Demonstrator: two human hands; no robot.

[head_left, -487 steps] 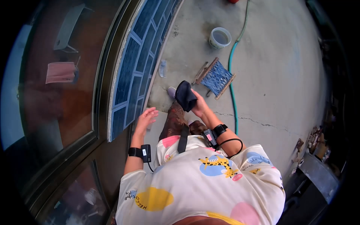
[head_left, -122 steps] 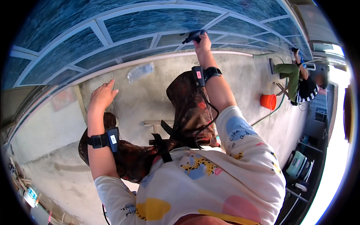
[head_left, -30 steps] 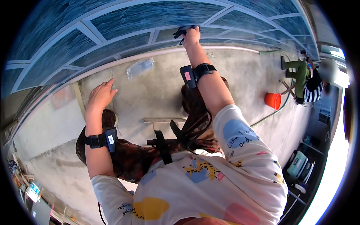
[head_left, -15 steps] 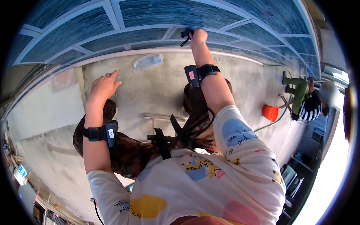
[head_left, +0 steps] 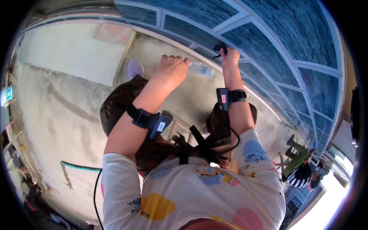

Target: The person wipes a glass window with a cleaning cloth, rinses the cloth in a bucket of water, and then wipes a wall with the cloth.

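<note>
The right hand pinches a bunched dark cloth between its fingers at the blue tiled wall, though whether the cloth presses on the tiles cannot be told. The left hand hovers over the floor, its fingers bent and close together with the tips hidden, so how tightly they close cannot be told; clear plastic lies just beside it in view, near the wall's foot.

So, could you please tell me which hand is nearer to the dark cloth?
Right: the right hand holds the dark cloth; the left hand, apart from it, hovers above the concrete floor.
</note>
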